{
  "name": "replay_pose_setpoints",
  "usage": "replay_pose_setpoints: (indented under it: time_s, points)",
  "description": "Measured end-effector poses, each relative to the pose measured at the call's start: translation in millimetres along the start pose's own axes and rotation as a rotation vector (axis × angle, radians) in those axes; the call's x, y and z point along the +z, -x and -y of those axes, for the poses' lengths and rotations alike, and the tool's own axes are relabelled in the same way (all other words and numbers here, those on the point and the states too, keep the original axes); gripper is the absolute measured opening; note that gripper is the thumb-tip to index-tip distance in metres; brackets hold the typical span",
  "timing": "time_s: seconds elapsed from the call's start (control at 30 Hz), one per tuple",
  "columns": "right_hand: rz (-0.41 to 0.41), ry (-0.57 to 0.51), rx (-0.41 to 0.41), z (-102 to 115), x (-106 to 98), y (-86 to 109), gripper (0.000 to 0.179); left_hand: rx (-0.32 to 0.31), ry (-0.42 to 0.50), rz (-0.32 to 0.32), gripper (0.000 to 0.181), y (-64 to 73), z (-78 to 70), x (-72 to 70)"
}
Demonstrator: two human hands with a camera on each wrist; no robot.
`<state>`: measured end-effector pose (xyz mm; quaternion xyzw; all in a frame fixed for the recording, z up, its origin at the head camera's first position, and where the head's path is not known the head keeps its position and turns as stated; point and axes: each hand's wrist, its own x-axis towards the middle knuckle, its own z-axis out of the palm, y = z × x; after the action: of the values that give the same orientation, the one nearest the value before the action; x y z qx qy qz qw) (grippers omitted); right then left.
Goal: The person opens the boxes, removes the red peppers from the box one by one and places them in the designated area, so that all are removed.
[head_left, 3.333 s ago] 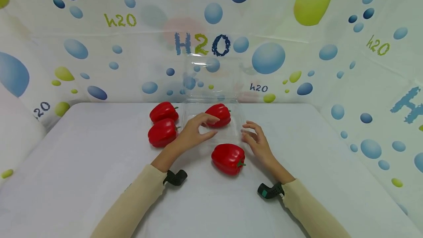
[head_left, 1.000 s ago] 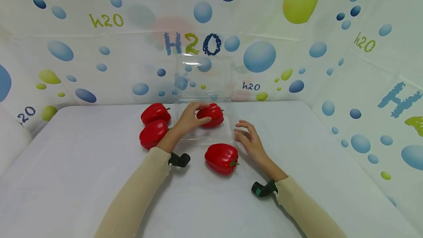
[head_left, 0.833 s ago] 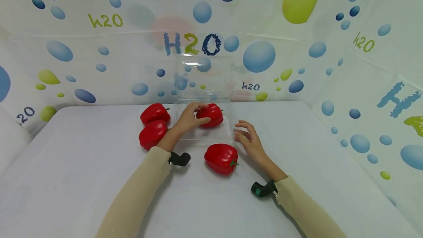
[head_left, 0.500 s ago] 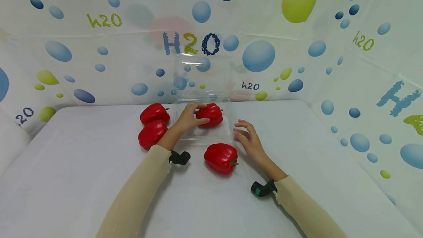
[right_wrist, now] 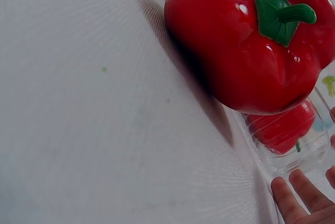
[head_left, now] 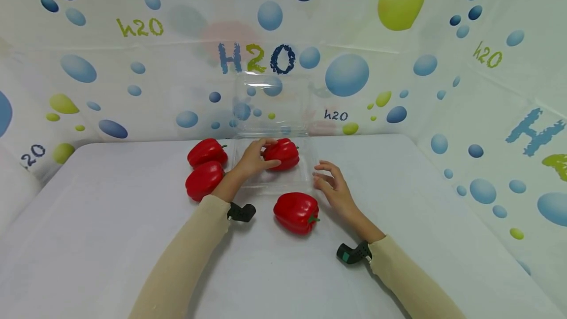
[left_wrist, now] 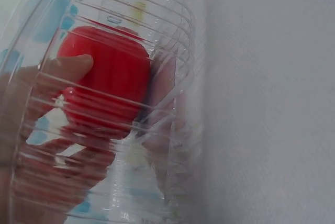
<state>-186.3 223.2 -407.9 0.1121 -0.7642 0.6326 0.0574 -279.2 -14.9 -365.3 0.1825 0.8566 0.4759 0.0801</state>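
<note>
A clear plastic clamshell container (head_left: 294, 180) stands with its lid raised at the table's back edge. Inside it lies a red bell pepper (head_left: 287, 155); my left hand (head_left: 251, 160) reaches in and holds it between thumb and fingers. The left wrist view shows the thumb against that same pepper (left_wrist: 118, 72) through the ribbed plastic wall. My right hand (head_left: 337, 188), fingers loosely bent, is at the container's right side, apparently touching it, and grips nothing. Another red bell pepper (head_left: 296, 213), green stem facing right, rests on the cloth in front of the container.
Left of the container, two more bell peppers sit together, a rear one (head_left: 206, 152) and a nearer one (head_left: 204, 181) beside my left forearm. White cloth covers the table (head_left: 110, 220). A patterned curtain (head_left: 177, 82) rises directly behind.
Compared with 3.3 s ago, my left hand has moved further in and taken hold of the container's pepper. The head view has shifted slightly. Over the last second almost nothing moves.
</note>
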Motion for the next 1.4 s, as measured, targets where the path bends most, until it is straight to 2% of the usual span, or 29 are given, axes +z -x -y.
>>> replay_pose_setpoints:
  time_s: [0.47,0.93,1.4]
  points:
    - [0.003,0.007,0.01,-0.4,0.4,-0.8,0.036,0.024,-0.011,0.021,0.057,4.3,-2.4,0.0]
    - [-0.005,0.0,-0.002,-1.6,0.9,-0.9,0.035,0.105,-0.044,0.021,0.058,5.8,-4.7,0.5]
    - [0.002,-0.005,-0.008,-1.3,-0.5,-0.4,0.036,0.161,-0.016,0.022,0.057,11.6,-9.7,1.0]
